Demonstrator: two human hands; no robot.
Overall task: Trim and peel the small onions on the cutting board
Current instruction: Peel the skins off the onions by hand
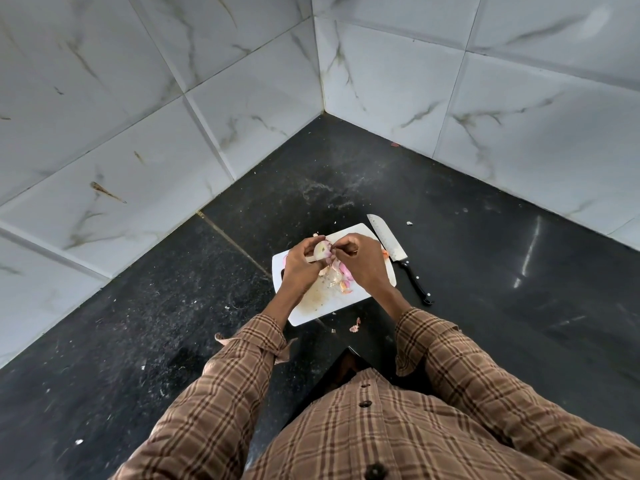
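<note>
Left hand (298, 263) grips a small onion (320, 251) above the cutting board (320, 306). Right hand (360, 259) pinches skin at the onion's right side. Peels (341, 275) lie on the board just below the grip. Knife (398, 256) rests right of the hands, blade partly on the board, on the black counter (173, 306).

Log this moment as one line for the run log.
left hand holds onion | right hand pinches its skin | over board | knife idle on counter
</note>
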